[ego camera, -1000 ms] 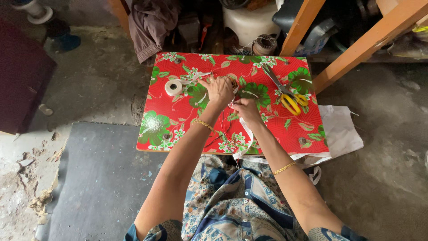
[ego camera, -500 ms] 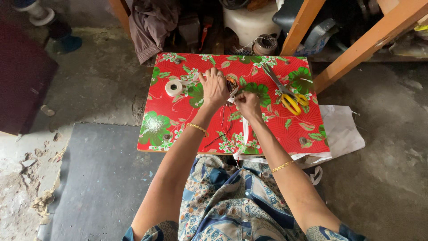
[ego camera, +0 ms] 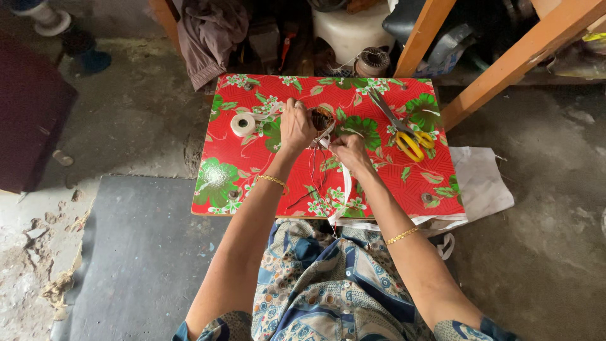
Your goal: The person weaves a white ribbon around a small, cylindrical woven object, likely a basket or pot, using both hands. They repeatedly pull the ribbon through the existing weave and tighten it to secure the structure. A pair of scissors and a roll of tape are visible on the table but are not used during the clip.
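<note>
Gripping a dark coil point(ego camera: 320, 118), left hand point(ego camera: 295, 126) fingers closed; right hand point(ego camera: 348, 151) pinching white tape point(ego camera: 346, 183)

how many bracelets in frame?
2. One gold bracelet on the left wrist, over the red floral table; one gold bracelet on the right wrist, near the table's front edge. None seems hidden.
</note>
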